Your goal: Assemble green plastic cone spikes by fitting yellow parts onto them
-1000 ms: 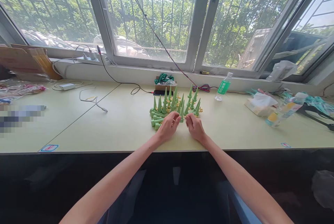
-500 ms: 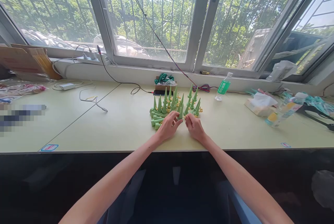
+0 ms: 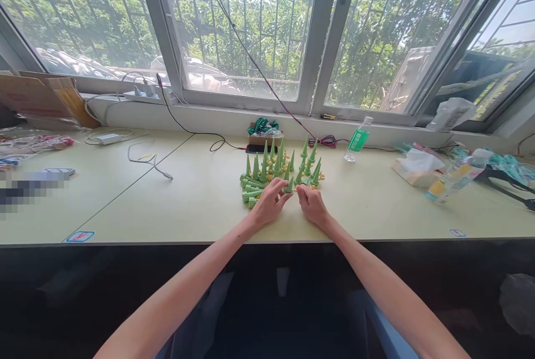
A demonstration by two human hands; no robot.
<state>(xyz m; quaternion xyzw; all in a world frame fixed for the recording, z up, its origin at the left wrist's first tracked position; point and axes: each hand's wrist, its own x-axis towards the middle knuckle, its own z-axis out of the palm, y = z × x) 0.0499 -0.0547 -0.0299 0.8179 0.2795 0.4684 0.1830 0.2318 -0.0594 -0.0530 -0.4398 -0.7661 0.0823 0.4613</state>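
Observation:
My left hand (image 3: 270,202) is closed, thumb and fingertips around the base of a green cone-shaped watering spike (image 3: 290,185), its tip pointing up. Just to the right is my right hand (image 3: 311,204), its fingers curled in a pinch. What those fingers hold, if anything, is hidden. Past both hands stand several more green watering spikes (image 3: 264,169) in a cluster, with small yellow valve parts (image 3: 322,176) at their bases. Beside my left wrist, green tube pieces (image 3: 251,194) lie on their sides on the pale table (image 3: 188,203).
Behind the cluster are a dark phone (image 3: 259,148) and a small box with green material (image 3: 264,129). A green-labelled bottle (image 3: 358,140) stands right of them. Farther right are a tissue box (image 3: 418,167) and a tilted bottle (image 3: 458,176). Cables (image 3: 152,163) lie at left.
The spike in my left hand sits lower and tilts a little more to the right. My right hand has shifted slightly away from it.

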